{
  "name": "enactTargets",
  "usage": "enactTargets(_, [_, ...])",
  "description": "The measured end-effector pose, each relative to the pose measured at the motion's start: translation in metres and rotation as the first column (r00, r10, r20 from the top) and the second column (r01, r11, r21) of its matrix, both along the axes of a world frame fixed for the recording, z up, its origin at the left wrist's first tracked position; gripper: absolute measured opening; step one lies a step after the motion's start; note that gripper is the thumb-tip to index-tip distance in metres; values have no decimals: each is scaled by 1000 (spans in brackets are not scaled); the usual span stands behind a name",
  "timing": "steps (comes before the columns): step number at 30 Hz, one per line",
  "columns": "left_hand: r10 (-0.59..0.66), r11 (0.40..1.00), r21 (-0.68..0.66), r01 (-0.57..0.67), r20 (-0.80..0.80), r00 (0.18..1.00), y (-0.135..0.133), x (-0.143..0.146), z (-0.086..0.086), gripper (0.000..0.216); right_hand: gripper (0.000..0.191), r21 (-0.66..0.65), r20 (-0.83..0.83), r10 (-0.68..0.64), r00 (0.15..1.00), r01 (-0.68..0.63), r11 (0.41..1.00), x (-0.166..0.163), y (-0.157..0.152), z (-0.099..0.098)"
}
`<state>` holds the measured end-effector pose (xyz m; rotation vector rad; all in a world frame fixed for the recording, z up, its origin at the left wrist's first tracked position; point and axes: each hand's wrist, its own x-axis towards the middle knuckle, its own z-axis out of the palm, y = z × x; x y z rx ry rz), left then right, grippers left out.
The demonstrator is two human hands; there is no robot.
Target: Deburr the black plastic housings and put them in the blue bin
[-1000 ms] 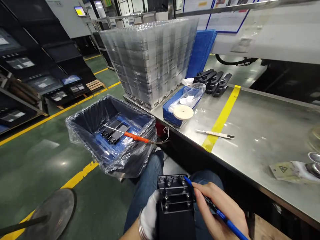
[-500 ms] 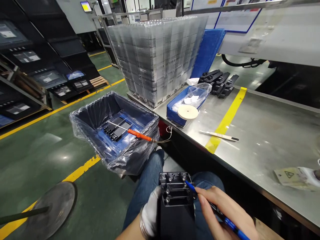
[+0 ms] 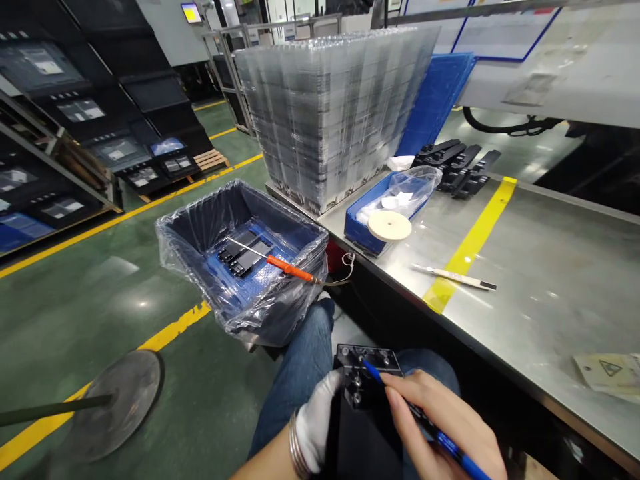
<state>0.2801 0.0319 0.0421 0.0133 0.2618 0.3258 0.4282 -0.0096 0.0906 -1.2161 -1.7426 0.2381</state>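
Note:
My left hand (image 3: 320,417), in a white glove, grips the left side of a black plastic part (image 3: 370,433) above my lap. The part's far end carries a block with several round posts or screw bosses. In my bare right hand (image 3: 445,420) is a blue pen (image 3: 373,371), pinched between thumb and fingers. Its blue tip points at the posts at the far end; whether it touches them I cannot tell. My right hand covers part of the black part's right side.
A plastic-lined bin (image 3: 240,260) holds black parts, with an orange-handled screwdriver (image 3: 290,268) across its rim. On the metal table (image 3: 555,280) are a blue box (image 3: 360,233), a round cream disc (image 3: 389,226), a white-handled knife (image 3: 455,276) and black parts (image 3: 455,167). Clear trays (image 3: 325,120) stand stacked behind.
The pen tip has shifted left across the posts on the black part. The view has turned slightly left, so the surroundings appear further right. Both hands keep their holds.

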Motion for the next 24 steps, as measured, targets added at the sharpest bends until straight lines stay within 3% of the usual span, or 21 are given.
enactTargets(16, [-2,1000,17,2,-12,1000,-6,1,-17,65,15,-11,64,28,998,-27,1000,3,2,2])
enactTargets(24, [89,994,69,-87,-23,996,-10,1,-27,66,14,33,50,-2,999,0,999,-8,17,4])
